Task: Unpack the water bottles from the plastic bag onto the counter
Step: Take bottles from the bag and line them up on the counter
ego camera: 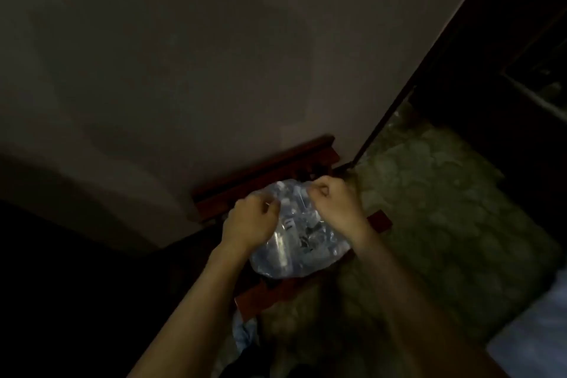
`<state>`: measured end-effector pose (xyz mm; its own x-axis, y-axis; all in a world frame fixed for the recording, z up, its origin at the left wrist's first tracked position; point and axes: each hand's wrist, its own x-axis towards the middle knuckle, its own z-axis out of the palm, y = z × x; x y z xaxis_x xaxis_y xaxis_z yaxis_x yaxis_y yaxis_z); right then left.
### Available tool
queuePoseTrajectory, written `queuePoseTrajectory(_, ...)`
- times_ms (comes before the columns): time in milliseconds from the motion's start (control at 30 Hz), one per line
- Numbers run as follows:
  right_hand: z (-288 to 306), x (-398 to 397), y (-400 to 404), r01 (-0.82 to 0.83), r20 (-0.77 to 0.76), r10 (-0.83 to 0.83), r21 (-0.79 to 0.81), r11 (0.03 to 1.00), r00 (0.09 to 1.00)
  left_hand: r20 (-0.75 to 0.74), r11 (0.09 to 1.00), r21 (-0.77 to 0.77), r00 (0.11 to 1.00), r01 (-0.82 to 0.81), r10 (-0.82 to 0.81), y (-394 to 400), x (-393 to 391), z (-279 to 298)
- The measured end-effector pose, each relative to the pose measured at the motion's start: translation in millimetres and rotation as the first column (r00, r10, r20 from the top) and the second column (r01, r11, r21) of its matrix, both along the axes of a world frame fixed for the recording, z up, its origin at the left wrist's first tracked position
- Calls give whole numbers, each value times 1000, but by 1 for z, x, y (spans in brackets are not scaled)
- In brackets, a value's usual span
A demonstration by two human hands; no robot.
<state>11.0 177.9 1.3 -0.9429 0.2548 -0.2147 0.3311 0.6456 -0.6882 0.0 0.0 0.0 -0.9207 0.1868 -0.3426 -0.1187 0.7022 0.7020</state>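
A clear plastic bag (299,242) packed with several water bottles rests on a dark reddish wooden stand (270,172) in the middle of the dim head view. My left hand (250,221) pinches the plastic at the bag's upper left. At the upper right edge, my right hand (333,202) is closed on the film. The two fists sit close together over the top of the bag. The bottles show only as pale shapes and caps through the film.
A plain wall (184,55) rises behind the stand. Patterned stone floor (445,209) spreads to the right, bordered by a dark door frame (429,64). Pale blue cloth (244,334) lies below the stand. The left side is in deep shadow.
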Motion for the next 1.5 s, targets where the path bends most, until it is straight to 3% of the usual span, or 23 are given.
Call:
queuePoseTrajectory(200,-63,-10,7,76,228,-63,-47,996,972,217,1000,-1,976,9,-9,12,-10,-51)
queuePoseTrajectory(333,-112,-16,12,182,456,-82,-179,967,886,315,1000,-2,949,-15,15,17,-11,-82)
queuePoseTrajectory(533,-174,-28,17,334,610,-114,-260,906,784,354,993,-75,929,-87,108,26,-11,-112)
queuePoseTrajectory(600,-192,-33,12,448,673,-163,-274,851,721,374,991,-84,919,-105,129,31,-7,-119)
queuePoseTrajectory(700,-218,-31,4,664,790,-254,-242,707,558,421,985,-109,892,-131,165,42,-3,-127)
queuePoseTrajectory(800,-236,-28,-1,733,859,-220,-231,639,463,415,980,-122,889,-156,194,50,-4,-131)
queuePoseTrajectory(900,-247,-28,8,812,888,-206,-256,524,412,404,974,-136,888,-178,219,57,-11,-135)
queuePoseTrajectory(1000,-255,-29,20,792,869,-109,-379,479,482,386,972,-148,894,-182,226,64,-18,-137)
queuePoseTrajectory(1033,-258,-28,22,772,860,-91,-397,496,501,384,973,-140,896,-182,223,66,-20,-138)
queuePoseTrajectory(1167,-273,-33,15,523,853,-129,-184,832,505,413,977,-118,886,-177,211,73,-20,-144)
queuePoseTrajectory(1233,-277,-39,14,361,846,-90,-127,924,526,429,978,-119,879,-172,207,74,-17,-147)
queuePoseTrajectory(1367,-268,-38,22,102,808,-23,-46,994,589,460,979,-107,865,-174,204,76,-10,-149)
queuePoseTrajectory(1500,-253,-30,26,136,746,-78,-17,991,661,478,982,-62,859,-177,185,79,-7,-147)
